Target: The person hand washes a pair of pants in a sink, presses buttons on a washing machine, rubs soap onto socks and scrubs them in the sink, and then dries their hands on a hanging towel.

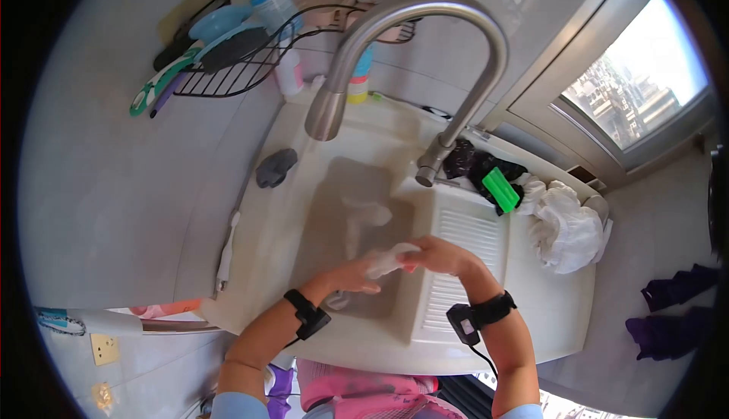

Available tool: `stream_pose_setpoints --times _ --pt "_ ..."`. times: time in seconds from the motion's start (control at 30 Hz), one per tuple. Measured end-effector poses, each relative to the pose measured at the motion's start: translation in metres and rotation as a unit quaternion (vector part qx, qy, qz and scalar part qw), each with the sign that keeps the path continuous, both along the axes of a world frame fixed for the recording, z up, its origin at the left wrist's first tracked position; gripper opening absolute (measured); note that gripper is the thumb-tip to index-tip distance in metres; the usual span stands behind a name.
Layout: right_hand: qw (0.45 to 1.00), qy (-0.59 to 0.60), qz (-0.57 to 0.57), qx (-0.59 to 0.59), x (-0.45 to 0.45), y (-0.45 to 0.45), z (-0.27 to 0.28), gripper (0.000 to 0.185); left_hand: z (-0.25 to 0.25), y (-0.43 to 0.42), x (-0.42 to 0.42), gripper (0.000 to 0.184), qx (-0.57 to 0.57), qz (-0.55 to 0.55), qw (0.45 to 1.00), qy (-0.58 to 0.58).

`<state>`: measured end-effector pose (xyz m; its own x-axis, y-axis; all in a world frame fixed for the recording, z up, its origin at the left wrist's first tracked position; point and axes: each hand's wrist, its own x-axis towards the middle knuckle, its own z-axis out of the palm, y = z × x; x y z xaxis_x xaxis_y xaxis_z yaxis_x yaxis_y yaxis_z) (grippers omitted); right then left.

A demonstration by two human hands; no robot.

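A small white cloth (pixel 386 262) is stretched between my two hands above the water-filled basin of the sink (pixel 262 267). My left hand (pixel 355 275) grips its left end, and my right hand (pixel 437 256) grips the other end beside the ribbed washboard (pixel 465 267). A bit of red shows under my right fingers; what it is, I cannot make out. Pale cloth (pixel 364 222) lies in the cloudy water beyond my hands. The metal faucet (pixel 425 1) arches over the basin.
A dark grey cloth (pixel 276 168) and a white toothbrush (pixel 227 252) lie along the left rim. At the right are a green brush (pixel 501 190), black cloth (pixel 486 165) and a white cloth pile (pixel 566 225). A wire rack (pixel 228 81) hangs at the upper left.
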<state>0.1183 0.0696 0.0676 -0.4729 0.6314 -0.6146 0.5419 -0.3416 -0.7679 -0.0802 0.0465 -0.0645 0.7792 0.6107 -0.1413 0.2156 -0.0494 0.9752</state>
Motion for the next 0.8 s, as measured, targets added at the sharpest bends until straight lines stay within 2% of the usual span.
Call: stream_pose_setpoints --times 0.1,0.2,0.3,0.33,0.43,0.5,0.53,0.6,0.7,0.8 --pt "0.992 0.072 -0.093 0.034 0.049 -0.01 0.0 0.035 -0.036 -0.004 0.014 0.041 -0.195 0.05 0.976 -0.087" --pt "0.933 0.232 -0.275 -0.009 0.094 -0.029 0.005 0.034 -0.012 -0.007 0.022 0.031 -0.267 0.111 0.952 -0.099" --pt "0.897 0.267 -0.349 -0.046 0.131 -0.056 -0.02 0.034 0.02 -0.009 0.039 0.03 -0.276 0.151 0.948 -0.055" --pt "0.887 0.27 -0.37 -0.064 0.139 -0.067 -0.029 0.034 0.027 -0.011 0.048 0.031 -0.284 0.158 0.943 -0.076" --pt "0.938 0.178 -0.293 0.053 0.106 -0.096 -0.047 0.031 0.048 -0.021 0.082 0.034 -0.324 0.159 0.922 -0.139" --pt "0.953 0.034 -0.217 0.21 0.077 -0.104 -0.055 0.047 0.06 -0.027 0.099 0.037 -0.369 0.135 0.902 -0.18" --pt "0.936 -0.04 -0.285 0.202 0.069 -0.105 -0.048 0.042 0.061 -0.028 0.106 0.033 -0.326 0.135 0.923 -0.155" --pt "0.925 0.055 -0.33 0.182 0.077 -0.103 -0.052 0.038 0.062 -0.028 0.118 0.027 -0.238 0.135 0.956 -0.104" --pt "0.943 -0.017 -0.283 0.173 0.087 -0.107 -0.041 0.026 0.071 -0.036 0.131 0.023 -0.142 0.185 0.972 -0.023" --pt "0.948 0.08 -0.263 0.159 0.102 -0.111 -0.05 0.024 0.064 -0.045 0.142 0.017 0.053 0.22 0.974 -0.018"
